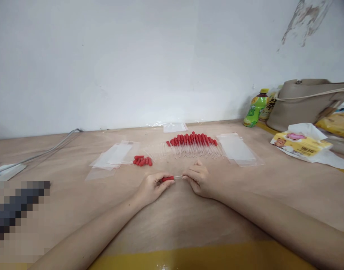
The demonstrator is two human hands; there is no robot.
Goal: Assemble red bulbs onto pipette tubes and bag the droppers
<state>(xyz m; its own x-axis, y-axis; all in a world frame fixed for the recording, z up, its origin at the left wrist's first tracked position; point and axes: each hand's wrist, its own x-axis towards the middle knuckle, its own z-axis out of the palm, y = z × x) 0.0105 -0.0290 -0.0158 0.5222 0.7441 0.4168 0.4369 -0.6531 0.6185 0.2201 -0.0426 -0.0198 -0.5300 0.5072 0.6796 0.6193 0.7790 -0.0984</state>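
Note:
Near the middle of the table, my left hand (155, 187) pinches a red rubber bulb (168, 179) between thumb and fingers. A thin clear tube (178, 177) runs from the bulb's open end to my right hand (198, 180), whose fingertips are closed on it. Beyond my hands lies a row of droppers with red bulbs (192, 139), their clear tubes pointing toward me. Several loose red bulbs (142, 161) rest in a small pile to the left. Loose clear tubes (157, 150) lie between that pile and the row.
Clear plastic bags lie at the left (112, 156), right (238, 149) and back (174, 128). Farther right are a green bottle (255, 108), a grey-beige bag (301, 105) and a yellow tissue pack (304, 144). A grey cable (52, 149) crosses the left side.

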